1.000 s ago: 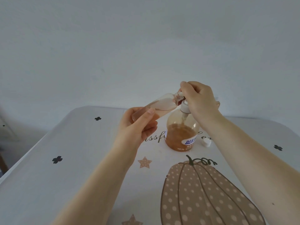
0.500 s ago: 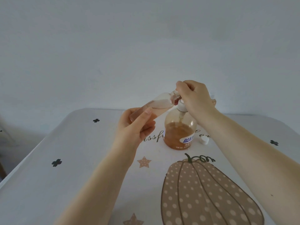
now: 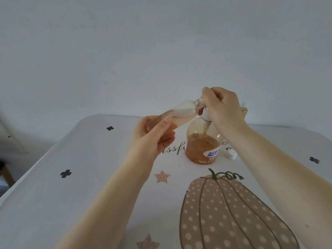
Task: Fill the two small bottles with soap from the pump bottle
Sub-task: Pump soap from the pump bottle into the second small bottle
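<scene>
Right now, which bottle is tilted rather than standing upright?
The small bottle in the left hand; the pump bottle stands upright on the table.

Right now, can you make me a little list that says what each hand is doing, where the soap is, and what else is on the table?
left hand: holds the small bottle, tilted, mouth at the pump spout
right hand: rests on top of the pump bottle, fingers curled round the pump head
soap: orange, fills about the lower half of the pump bottle; some already in the small bottle
white cap: lies on the table, just right of the pump bottle
second small bottle: cannot tell where
</scene>
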